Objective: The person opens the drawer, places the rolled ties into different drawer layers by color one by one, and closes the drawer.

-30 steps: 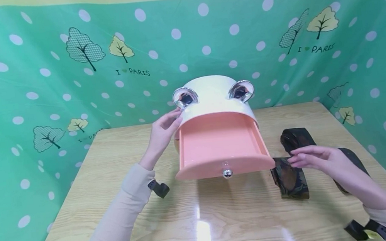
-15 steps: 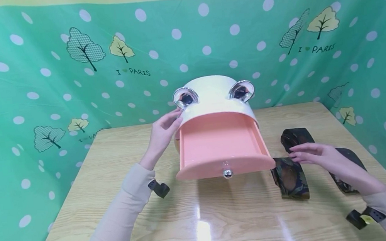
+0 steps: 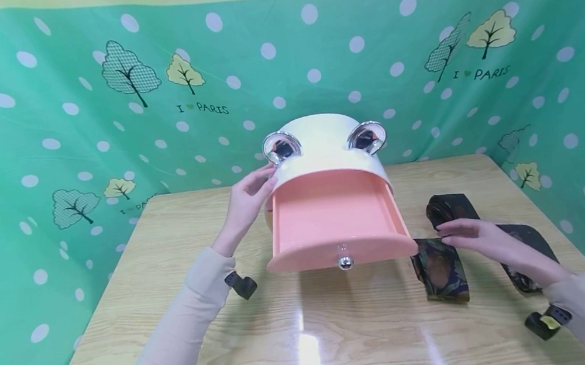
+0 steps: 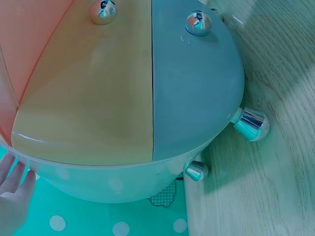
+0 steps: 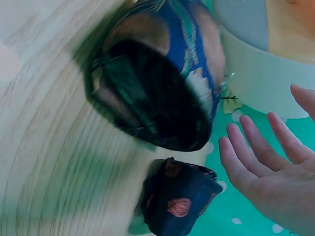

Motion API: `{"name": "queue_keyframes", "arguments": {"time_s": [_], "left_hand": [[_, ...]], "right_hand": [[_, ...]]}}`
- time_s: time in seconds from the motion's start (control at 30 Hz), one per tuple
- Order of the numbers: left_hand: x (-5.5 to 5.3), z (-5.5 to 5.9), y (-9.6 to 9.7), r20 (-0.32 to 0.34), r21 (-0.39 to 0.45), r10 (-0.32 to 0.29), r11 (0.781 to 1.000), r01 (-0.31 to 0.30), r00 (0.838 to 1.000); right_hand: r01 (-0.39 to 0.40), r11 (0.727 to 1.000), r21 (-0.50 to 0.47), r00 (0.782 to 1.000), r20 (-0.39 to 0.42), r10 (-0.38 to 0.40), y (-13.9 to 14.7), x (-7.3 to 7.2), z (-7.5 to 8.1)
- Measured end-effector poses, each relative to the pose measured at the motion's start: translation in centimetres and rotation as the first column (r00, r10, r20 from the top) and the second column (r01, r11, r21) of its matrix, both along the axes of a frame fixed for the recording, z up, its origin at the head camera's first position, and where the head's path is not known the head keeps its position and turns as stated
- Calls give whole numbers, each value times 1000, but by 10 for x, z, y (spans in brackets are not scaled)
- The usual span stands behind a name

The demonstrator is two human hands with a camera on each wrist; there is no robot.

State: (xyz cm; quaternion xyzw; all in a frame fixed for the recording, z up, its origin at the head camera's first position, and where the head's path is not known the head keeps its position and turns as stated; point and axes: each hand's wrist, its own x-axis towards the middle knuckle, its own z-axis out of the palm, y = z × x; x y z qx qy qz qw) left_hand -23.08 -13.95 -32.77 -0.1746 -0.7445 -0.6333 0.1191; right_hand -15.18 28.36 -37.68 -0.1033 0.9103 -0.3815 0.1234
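Note:
A white rounded drawer cabinet (image 3: 322, 138) with two chrome eye-like rings stands at the table's middle back. Its pink drawer (image 3: 335, 213) is pulled out, with nothing visible inside. My left hand (image 3: 244, 202) rests with relaxed fingers against the cabinet's left side. To the right, my right hand (image 3: 480, 241) hovers with loosely extended fingers and holds nothing. Close to its fingertips lie a folded or rolled dark patterned cloth piece (image 3: 444, 279) and another dark roll (image 3: 464, 206) behind it. A third dark piece (image 3: 533, 244) is partly hidden by the hand and forearm.
Below the pink drawer, the left wrist view shows a yellow drawer (image 4: 98, 98) and a grey-blue drawer (image 4: 197, 88), both pushed in, with chrome knobs. A green dotted curtain (image 3: 311, 51) encloses the wooden table (image 3: 191, 227) at the back and sides.
My right hand has shifted slightly left, and its wrist and forearm have moved up, uncovering more of the rightmost dark piece. My left hand and the drawer stay put.

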Motion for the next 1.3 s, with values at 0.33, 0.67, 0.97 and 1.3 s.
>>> {"name": "queue_keyframes", "arguments": {"time_s": [0.33,0.67,0.97,1.3], "left_hand": [[-1,-1,0,-2,4,-2,1000,2,1000],[-1,-2,0,0,7,3,1000,-3,1000],[-1,-2,-1,3,2,-2,1000,2,1000],[0,0,0,17,10,-9,1000,8,1000]], "right_hand": [[3,997,73,1000,-21,-2,1,-9,-13],[-50,996,69,998,-23,52,2,-14,-20],[-72,995,65,997,-4,72,4,-19,-28],[-107,992,67,992,-58,111,3,-20,-40]]}}
